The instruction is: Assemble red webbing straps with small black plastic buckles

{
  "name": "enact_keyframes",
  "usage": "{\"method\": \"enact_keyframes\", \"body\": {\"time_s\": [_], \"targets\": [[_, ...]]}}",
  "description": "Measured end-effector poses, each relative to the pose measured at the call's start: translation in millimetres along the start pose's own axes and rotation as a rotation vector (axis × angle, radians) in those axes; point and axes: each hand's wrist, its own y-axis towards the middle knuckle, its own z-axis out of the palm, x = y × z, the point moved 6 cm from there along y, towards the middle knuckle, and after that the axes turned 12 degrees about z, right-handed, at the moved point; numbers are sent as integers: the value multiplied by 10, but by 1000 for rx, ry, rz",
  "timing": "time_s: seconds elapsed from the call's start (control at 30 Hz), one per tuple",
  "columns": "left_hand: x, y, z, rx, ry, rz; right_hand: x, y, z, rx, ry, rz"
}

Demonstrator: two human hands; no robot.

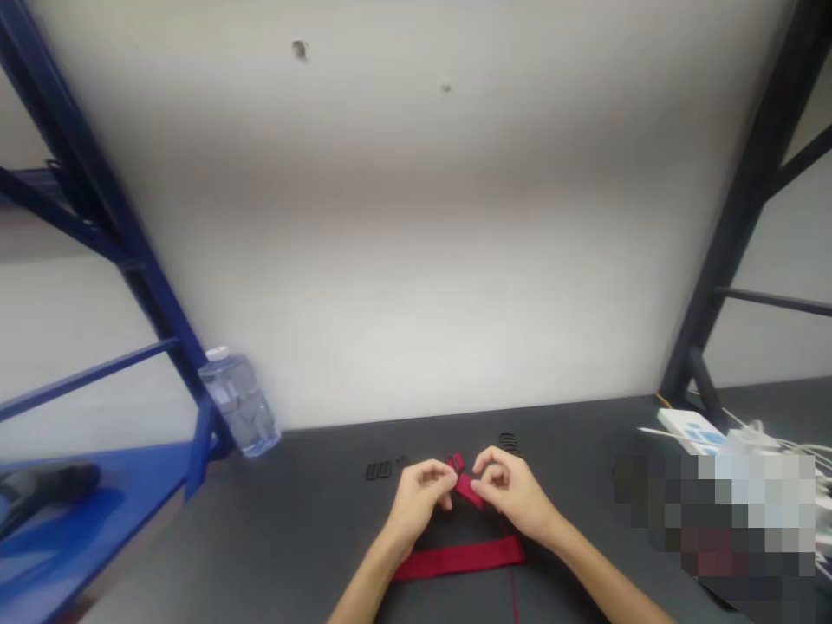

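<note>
Head view: short red strap (469, 491) between both hands, long axis 11-to-5 o'clock. Left hand (417, 496) pinches it by the black buckle (452, 464), strap toward 3 o'clock; right hand (515, 494) curled, thumb touching strap at 9 o'clock, grip unclear.

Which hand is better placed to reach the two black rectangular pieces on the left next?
Probably the left hand: the black rectangular pieces lie off its outer side, while the right hand is farther away.
</note>
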Motion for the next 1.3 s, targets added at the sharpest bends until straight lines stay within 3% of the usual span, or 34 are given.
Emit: {"method": "enact_keyframes", "body": {"time_s": [0.3, 0.7, 1.0, 1.3], "targets": [[-21, -34, 59, 53, -35, -11, 1, -20, 26, -4, -74, -11], [23, -42, 65, 26, -108, -54, -7, -29, 80, 39, -82, 0], [-40, -53, 92, 64, -167, -66, 294, -176, 62, -96, -338, -264], [-52, -60, 99, 72, -145, -60, 397, -242, 62, -97, -437, -381]]}}
